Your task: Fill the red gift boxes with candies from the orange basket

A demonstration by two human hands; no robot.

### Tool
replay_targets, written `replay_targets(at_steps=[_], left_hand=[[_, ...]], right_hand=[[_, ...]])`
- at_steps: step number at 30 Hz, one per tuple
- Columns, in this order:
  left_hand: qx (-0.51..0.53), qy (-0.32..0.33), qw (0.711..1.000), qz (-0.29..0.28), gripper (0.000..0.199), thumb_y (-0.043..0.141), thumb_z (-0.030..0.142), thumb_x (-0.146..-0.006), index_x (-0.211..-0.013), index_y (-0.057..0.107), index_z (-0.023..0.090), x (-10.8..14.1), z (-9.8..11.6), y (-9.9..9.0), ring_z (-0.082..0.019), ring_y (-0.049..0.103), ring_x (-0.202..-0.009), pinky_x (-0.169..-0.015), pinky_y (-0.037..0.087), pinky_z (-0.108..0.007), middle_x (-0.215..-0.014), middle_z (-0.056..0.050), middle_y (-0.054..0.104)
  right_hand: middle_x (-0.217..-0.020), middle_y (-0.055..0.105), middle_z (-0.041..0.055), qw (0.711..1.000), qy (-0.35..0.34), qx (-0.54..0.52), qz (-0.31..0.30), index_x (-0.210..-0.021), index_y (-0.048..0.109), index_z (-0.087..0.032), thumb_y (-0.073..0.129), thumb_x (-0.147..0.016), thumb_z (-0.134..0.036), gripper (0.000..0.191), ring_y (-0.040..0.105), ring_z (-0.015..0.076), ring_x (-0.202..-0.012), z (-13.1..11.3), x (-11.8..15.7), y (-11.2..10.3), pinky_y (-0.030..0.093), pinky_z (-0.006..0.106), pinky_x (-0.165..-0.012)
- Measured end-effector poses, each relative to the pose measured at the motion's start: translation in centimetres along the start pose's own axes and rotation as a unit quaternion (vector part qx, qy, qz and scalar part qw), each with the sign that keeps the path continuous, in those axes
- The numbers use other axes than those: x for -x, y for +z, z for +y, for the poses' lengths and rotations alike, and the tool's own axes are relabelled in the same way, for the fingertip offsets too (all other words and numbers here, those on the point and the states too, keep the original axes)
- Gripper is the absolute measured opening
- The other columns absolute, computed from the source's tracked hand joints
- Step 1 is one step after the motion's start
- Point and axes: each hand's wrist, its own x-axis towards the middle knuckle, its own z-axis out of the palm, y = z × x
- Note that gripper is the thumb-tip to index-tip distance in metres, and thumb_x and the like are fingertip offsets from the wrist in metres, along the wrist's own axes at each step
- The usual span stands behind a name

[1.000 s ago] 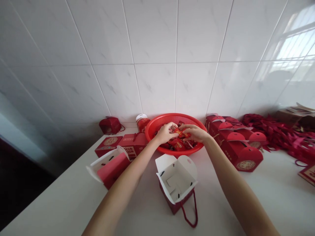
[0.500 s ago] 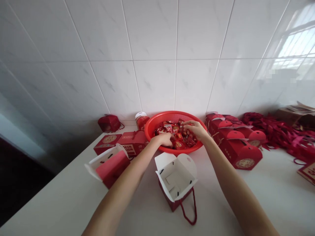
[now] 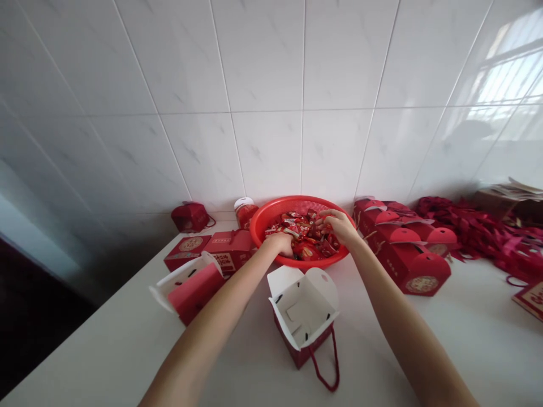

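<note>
A round red plastic basket (image 3: 259, 221) holds many red-wrapped candies (image 3: 302, 227). Over its left front part is my left hand (image 3: 280, 244), its fingers pointing down among the wrappers and mostly hidden. My right hand (image 3: 335, 224) is at the basket's right side, fingers curled towards the candies; whether it grips a wrapper is too small to tell. In front of the basket, between my forearms, stands an open red box with a white inside (image 3: 306, 308), with nothing in it but its folded bottom and a red cord handle (image 3: 335, 362) hanging out.
To the left lie another open box (image 3: 195, 288) and closed red boxes (image 3: 231, 244). Rows of closed red boxes (image 3: 407, 254) stand at the right, beside a heap of dark red ribbons (image 3: 470, 229). A tiled wall (image 3: 267, 152) rises behind the white table (image 3: 123, 333).
My left hand has shifted slightly left within the basket, and its fingers are now more hidden. My right hand has barely moved. The whole view has tilted slightly.
</note>
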Motion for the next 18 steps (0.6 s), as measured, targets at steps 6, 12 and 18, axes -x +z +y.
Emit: replay_targets(at_steps=[6,12,18], left_hand=[[-0.02,-0.042,0.999,-0.014,0.022,0.072,0.018,-0.049,-0.071,0.072,0.015,-0.08,0.27,0.17,-0.039,0.069,-0.09,-0.08,0.054,-0.043,-0.09,-0.021,0.074],[-0.021,-0.038,0.999,-0.028,0.022,0.076,0.023,-0.049,-0.07,0.073,0.018,-0.58,0.06,0.46,-0.04,0.067,-0.099,-0.088,0.052,-0.044,-0.092,-0.018,0.074],[-0.018,-0.02,1.0,-0.005,0.021,0.078,0.019,-0.045,-0.064,0.07,0.016,-0.73,-0.15,0.56,-0.04,0.068,-0.092,-0.086,0.052,-0.045,-0.086,-0.019,0.074]], right_hand=[[-0.063,0.067,0.0018,1.0,-0.002,0.023,-0.009,-0.084,0.059,-0.015,0.052,-0.07,0.0,0.022,0.06,0.0113,-0.051,-0.03,0.27,0.15,0.049,0.022,-0.049],[-0.064,0.068,0.0022,0.999,-0.011,0.025,-0.034,-0.086,0.059,-0.016,0.053,-0.07,-0.001,0.022,0.062,0.0123,-0.054,0.23,0.36,0.01,0.051,0.022,-0.051],[-0.065,0.069,0.0016,0.999,-0.011,0.032,-0.043,-0.087,0.059,-0.016,0.054,-0.072,-0.002,0.022,0.061,0.0106,-0.053,0.42,0.35,-0.13,0.049,0.019,-0.05]])
